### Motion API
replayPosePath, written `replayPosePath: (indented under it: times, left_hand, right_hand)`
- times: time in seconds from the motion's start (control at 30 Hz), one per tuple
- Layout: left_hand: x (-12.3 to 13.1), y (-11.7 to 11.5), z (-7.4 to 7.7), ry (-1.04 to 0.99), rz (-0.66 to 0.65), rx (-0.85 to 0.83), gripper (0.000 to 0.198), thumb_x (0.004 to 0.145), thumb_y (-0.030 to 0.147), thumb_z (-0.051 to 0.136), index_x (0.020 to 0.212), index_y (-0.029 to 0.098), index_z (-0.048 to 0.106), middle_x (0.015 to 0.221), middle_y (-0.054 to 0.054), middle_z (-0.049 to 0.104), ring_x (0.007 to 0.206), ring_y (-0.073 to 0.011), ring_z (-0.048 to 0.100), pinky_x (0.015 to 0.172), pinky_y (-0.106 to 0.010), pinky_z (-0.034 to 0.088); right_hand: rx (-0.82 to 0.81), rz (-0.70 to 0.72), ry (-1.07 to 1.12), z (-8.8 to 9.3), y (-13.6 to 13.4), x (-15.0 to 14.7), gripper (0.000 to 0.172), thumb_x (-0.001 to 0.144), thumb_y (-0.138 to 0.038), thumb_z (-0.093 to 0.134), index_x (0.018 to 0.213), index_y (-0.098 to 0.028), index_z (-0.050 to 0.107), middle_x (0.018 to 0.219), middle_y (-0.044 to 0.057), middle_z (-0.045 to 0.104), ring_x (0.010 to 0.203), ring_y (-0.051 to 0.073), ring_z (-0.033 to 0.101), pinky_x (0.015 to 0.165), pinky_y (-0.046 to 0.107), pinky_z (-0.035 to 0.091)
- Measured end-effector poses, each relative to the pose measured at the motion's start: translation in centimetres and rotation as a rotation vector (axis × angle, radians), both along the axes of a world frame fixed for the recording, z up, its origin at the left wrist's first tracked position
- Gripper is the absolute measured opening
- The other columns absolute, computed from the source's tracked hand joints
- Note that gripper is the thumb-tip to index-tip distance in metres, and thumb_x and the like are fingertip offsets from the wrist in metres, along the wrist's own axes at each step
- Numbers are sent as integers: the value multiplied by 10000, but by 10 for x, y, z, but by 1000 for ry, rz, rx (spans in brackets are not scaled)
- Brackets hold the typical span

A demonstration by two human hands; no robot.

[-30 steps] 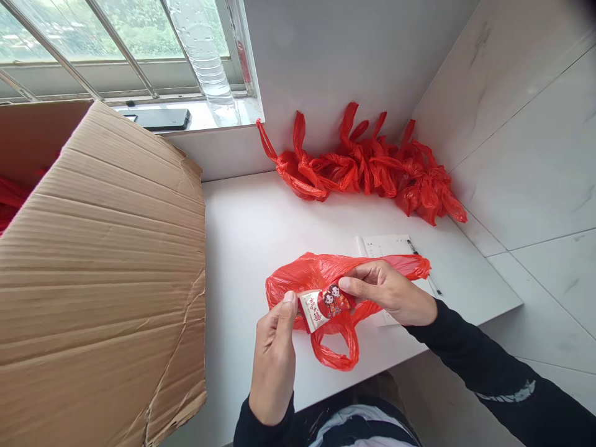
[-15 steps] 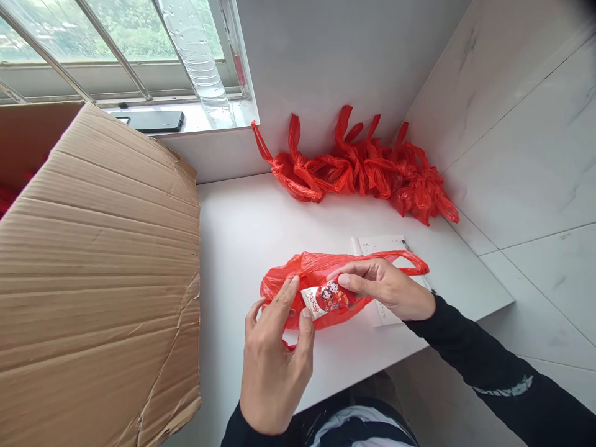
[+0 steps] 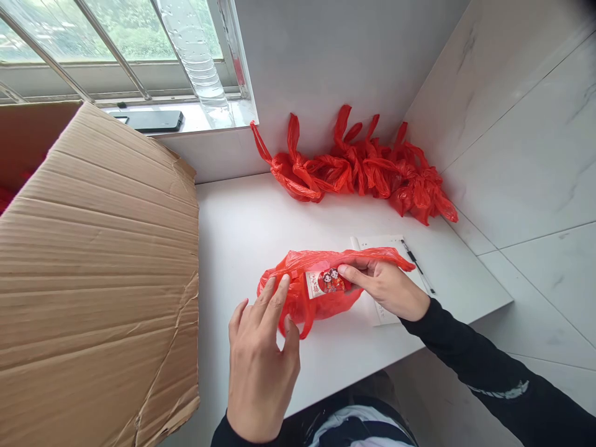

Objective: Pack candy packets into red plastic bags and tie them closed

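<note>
A small red and white packet printed with two cartoon figures is at the mouth of a red plastic bag on the white table. My right hand pinches the packet's right end between thumb and fingers; its fingertips are partly hidden behind the packet and bag. To the left, my left hand is open with fingers spread, its fingertips close by the bag's left side. One bag handle loops down near the left thumb. Whether the left fingertips touch the bag I cannot tell.
Several knotted red bags line the back wall. A notebook and a pen lie right of the bag. A cardboard box stands at left. A phone and a clear plastic bottle are at the window.
My left hand has let go of the packet's left end and drawn back left and down. My right hand has shifted slightly left with the packet, which now sits at the bag's mouth.
</note>
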State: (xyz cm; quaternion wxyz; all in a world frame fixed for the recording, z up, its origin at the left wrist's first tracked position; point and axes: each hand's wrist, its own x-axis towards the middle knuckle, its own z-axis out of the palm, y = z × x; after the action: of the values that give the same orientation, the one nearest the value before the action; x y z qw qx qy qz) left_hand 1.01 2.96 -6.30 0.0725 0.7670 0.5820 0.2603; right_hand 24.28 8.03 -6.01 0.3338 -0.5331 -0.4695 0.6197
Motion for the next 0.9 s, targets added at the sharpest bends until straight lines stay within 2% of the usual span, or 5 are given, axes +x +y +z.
replayPosePath:
  times: [0.1,0.23,0.37,0.57,0.9]
  left_hand:
    - [-2,0,2,74,-26,21,459,917,93,496,1334,260,592,1321,-89,664,1003,-263,666,1076,-562,373]
    - [-4,1,3,126,-35,22,292,913,115,484,1037,231,720,1334,-134,630,1080,-303,636,1078,-612,359]
    - [-1,4,1,140,-15,2,236,944,215,499,1075,220,696,1378,-153,590,1213,-325,581,1103,-626,333]
    - [2,5,-5,223,-14,5,410,930,360,585,1304,191,597,1517,-217,444,1373,-397,453,1126,-671,292]
    - [-2,2,-4,214,-38,-24,171,916,156,503,808,196,630,1500,-186,491,1424,-384,402,1135,-650,298]
  right_hand:
    - [49,-42,-102,-1,0,0,256,913,-472,637,971,-256,762,888,11,741,841,212,707,934,430,550]
    - [45,-14,-76,-1,1,2,278,933,-466,602,830,-252,747,831,-1,723,836,217,717,960,455,555]
    - [12,-9,-39,-1,0,3,291,927,-481,613,819,-248,749,827,-4,724,849,223,724,983,477,551]
    - [-28,-18,36,1,1,1,291,916,-493,636,1014,-258,778,928,12,752,901,222,717,965,461,574]
    - [-4,-81,37,2,1,1,303,906,-490,650,1063,-268,784,964,24,754,949,226,701,921,429,622]
